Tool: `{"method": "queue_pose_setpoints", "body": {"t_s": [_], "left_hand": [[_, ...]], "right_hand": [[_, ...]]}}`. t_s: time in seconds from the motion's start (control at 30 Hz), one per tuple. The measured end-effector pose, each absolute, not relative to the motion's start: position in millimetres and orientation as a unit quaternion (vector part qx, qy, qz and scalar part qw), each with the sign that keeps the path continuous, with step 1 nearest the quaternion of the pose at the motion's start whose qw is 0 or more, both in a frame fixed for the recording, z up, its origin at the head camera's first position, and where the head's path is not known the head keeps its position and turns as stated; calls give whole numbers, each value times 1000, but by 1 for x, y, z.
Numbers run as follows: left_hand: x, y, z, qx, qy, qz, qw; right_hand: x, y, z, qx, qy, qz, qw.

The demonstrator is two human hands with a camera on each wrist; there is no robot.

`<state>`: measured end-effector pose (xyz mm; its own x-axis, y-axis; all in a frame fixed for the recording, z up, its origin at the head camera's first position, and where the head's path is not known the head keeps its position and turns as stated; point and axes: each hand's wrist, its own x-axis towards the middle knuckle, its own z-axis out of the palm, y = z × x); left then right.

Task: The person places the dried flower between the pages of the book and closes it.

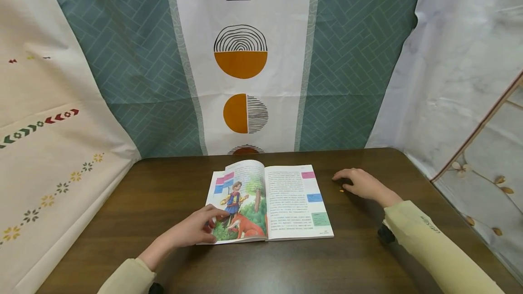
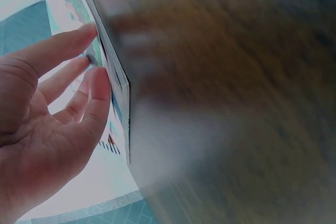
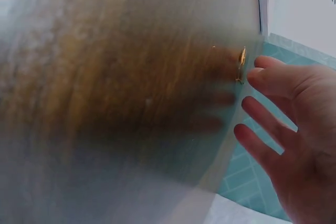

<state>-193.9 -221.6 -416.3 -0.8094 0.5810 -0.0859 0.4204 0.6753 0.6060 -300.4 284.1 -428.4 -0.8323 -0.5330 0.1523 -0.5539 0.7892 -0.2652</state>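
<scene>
An open picture book [image 1: 288,201] lies on the table, its left page lifted in a curve at the top. That page shows a child and a red fox; the right page carries lines of print. My left hand [image 1: 200,226] rests on the lower left of the book with relaxed, spread fingers. In the left wrist view its fingertips [image 2: 98,85] are on the page near the book's edge. To the right of the book, my right hand [image 1: 363,185] is low over the table with loosely bent fingers. A small, thin gold-coloured piece [image 3: 241,65] lies right at its fingertips.
The dark brown wooden table [image 1: 261,267] reaches back to a green and white patterned cloth [image 1: 245,85]. A cream embroidered cloth [image 1: 49,158] borders the left side, and a pale marbled sheet [image 1: 470,103] the right.
</scene>
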Motion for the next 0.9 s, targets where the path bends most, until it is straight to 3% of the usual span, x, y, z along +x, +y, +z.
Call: {"method": "queue_pose_setpoints", "body": {"t_s": [0.9], "left_hand": [[-197,-209,-415,295,915,250,110]], "right_hand": [[-293,297,-428,267,-956,116,45]]}}
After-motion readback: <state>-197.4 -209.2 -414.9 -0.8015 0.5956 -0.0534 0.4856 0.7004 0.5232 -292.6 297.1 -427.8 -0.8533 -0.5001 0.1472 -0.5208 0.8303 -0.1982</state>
